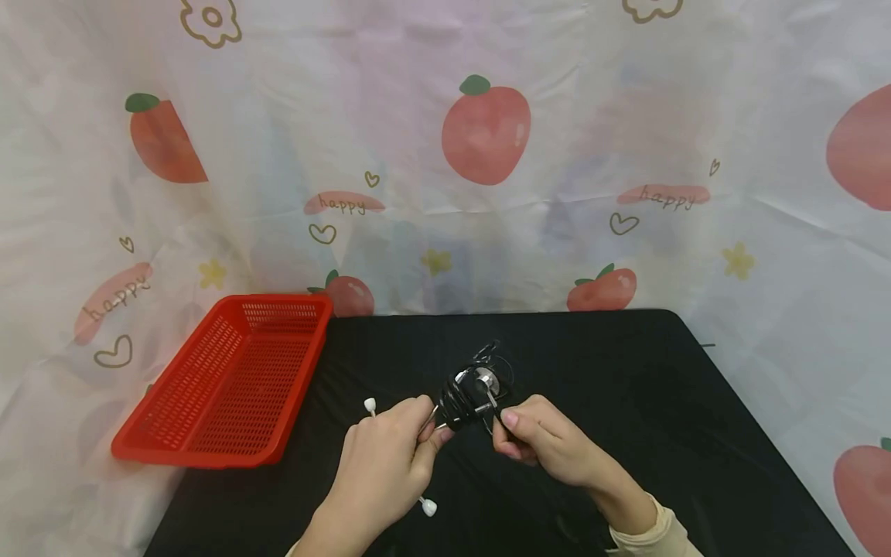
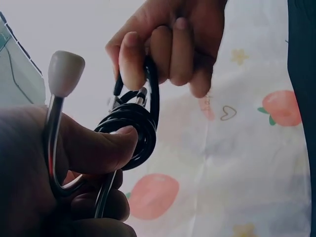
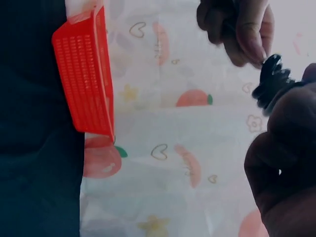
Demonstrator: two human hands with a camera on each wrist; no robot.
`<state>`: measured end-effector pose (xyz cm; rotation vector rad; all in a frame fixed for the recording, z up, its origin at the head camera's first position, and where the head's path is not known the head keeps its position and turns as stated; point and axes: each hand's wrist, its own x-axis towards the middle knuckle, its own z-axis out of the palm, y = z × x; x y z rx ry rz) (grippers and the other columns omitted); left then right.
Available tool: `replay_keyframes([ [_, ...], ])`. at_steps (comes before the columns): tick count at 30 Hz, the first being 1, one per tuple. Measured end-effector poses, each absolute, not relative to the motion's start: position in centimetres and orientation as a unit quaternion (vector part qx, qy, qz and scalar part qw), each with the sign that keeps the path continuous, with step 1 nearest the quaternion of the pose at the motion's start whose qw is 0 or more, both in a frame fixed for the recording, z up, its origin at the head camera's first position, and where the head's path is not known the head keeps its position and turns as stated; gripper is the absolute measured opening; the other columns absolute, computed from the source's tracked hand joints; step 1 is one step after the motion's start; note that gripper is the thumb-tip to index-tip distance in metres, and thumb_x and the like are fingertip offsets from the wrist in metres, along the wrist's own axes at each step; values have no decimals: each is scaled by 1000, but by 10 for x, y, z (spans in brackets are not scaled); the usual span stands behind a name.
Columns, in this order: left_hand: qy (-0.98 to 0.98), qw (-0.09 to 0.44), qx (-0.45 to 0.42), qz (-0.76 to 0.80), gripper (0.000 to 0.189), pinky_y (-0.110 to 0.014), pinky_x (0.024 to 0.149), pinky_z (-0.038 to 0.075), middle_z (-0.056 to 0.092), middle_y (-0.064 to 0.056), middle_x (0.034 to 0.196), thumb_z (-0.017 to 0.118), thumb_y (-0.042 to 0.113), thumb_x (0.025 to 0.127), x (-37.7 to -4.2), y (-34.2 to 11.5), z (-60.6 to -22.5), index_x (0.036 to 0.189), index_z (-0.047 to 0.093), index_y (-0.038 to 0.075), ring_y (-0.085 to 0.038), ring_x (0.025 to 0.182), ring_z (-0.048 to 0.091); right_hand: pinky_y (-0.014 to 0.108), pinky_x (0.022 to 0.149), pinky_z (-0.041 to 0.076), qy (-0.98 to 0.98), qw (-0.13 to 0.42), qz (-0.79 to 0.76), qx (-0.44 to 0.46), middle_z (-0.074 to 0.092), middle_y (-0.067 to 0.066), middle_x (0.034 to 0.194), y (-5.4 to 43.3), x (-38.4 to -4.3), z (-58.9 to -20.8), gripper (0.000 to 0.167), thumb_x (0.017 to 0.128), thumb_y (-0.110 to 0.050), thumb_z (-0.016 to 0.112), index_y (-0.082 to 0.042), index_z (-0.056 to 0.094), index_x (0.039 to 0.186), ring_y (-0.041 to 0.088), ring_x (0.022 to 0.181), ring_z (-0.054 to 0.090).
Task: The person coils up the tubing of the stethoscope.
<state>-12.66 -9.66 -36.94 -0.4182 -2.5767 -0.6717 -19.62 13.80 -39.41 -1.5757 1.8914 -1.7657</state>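
Both hands hold a stethoscope [image 1: 457, 402] above the black table, its black tubing wound in a coil. In the head view, my left hand [image 1: 386, 452] grips the metal ear tubes, and the white ear tips [image 1: 428, 507] stick out on either side of it. The left thumb lies against the coil [image 2: 143, 126] in the left wrist view. My right hand [image 1: 550, 441] pinches a length of black tube at the coil's right side. Close to those fingers is the round silver chest piece [image 1: 487, 380]. In the right wrist view the coil [image 3: 272, 81] is partly hidden by the right hand.
A red plastic basket [image 1: 295, 410] with slotted walls stands at the table's left side. The black table [image 1: 626, 387] reaches back to a white cloth backdrop [image 1: 557, 247] printed with fruit and hearts.
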Motion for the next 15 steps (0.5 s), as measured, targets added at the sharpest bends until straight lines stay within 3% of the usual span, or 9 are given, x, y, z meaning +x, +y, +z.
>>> replay_keyframes([
  [2,-933,220,-151,-239,49,-19,44,17,28,16,63,86,25,84,-127,-96,-370,70,39,25,3,48,21,19,37,27,607,71,-594,-523,33,6,54,137,-198,-397,47,100,17,21,-6,49,70,15,41,28],
  [8,-936,222,-137,-235,45,-19,43,18,30,14,63,85,24,86,-130,-97,-372,72,41,23,1,49,21,21,37,26,616,51,-605,-502,30,5,56,133,-198,-401,41,107,10,31,-7,44,72,16,41,26],
  [11,-934,228,-139,-239,44,-19,43,19,31,14,63,84,23,86,-130,-97,-372,73,42,23,1,48,22,21,38,23,622,46,-607,-493,27,5,58,131,-196,-399,41,109,6,29,-8,40,72,16,42,23],
  [15,-929,226,-130,-261,42,-19,45,21,31,13,63,83,23,88,-132,-98,-371,74,43,22,2,50,25,23,42,27,626,19,-601,-497,32,5,64,131,-191,-393,29,107,7,28,-5,43,85,12,49,29],
])
